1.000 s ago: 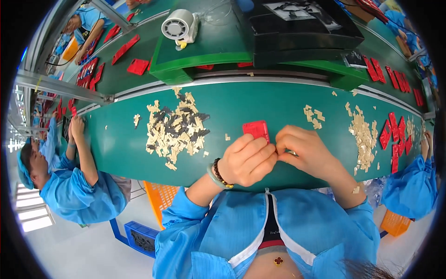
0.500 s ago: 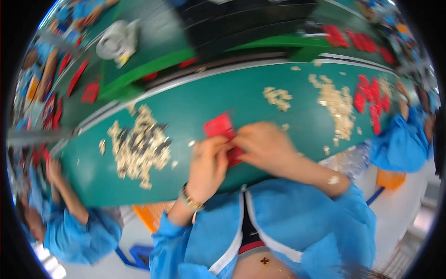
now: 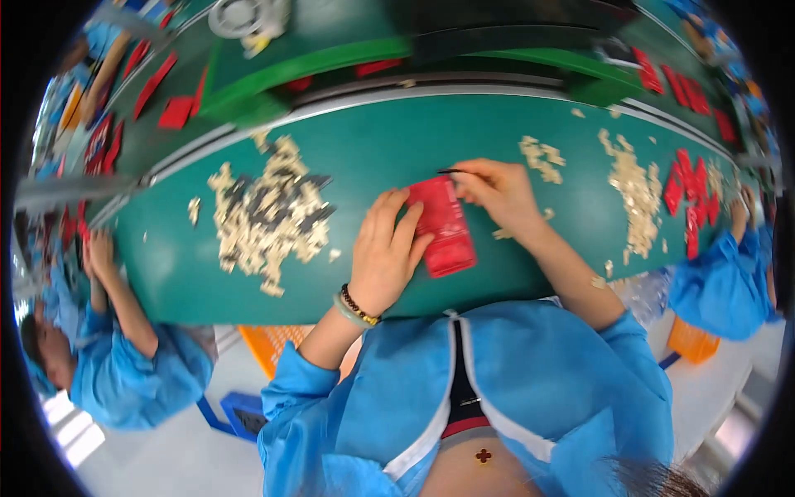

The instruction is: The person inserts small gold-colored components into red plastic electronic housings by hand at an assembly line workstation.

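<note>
A flat red pouch (image 3: 448, 238) with pale print lies at a tilt in front of me. My left hand (image 3: 387, 244) holds it by its left edge, fingers spread and their tips on its surface. Just above the pouch's upper right corner, my right hand (image 3: 503, 197) is closed in a pinch on a thin black strip (image 3: 451, 171). The strip's inner end is hidden by the fingers. To the left lies a pile of small cream-coloured pieces (image 3: 269, 236), with dark grey pieces (image 3: 263, 199) mixed in.
Other cream pieces lie in a small cluster (image 3: 542, 157) and a long pile (image 3: 636, 199) on the green table (image 3: 373, 132). Red pouches (image 3: 689, 186) lie far right. A green-edged shelf (image 3: 331, 66) spans the back. Blue-sleeved people work at left and right.
My hands have parted: the left stays on the pouch, while the right has moved up and right. The pouch now shows more fully, and the black strip has come into view.
</note>
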Tool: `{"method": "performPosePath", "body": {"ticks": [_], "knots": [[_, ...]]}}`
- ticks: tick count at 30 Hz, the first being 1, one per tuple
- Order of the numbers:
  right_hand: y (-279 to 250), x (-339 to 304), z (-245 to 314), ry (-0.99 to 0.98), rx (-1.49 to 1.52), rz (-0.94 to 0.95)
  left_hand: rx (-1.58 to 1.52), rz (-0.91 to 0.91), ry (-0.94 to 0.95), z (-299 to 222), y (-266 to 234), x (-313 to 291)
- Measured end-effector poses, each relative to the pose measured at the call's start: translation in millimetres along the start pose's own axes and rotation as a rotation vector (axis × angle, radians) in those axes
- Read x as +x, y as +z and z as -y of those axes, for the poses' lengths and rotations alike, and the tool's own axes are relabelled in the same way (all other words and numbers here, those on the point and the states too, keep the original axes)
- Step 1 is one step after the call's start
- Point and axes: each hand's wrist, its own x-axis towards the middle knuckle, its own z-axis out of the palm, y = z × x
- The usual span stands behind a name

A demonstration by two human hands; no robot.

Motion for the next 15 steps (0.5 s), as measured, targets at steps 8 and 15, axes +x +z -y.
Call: {"method": "performPosePath", "body": {"ticks": [8,15], "knots": [[4,1,15,0.019,0.072,0.139,-0.12,-0.057,0.056,8,-33,0],[-14,-21,46,-0.352,-0.378,0.013,-0.338,-0.003,-0.018,-26,-13,58]]}}
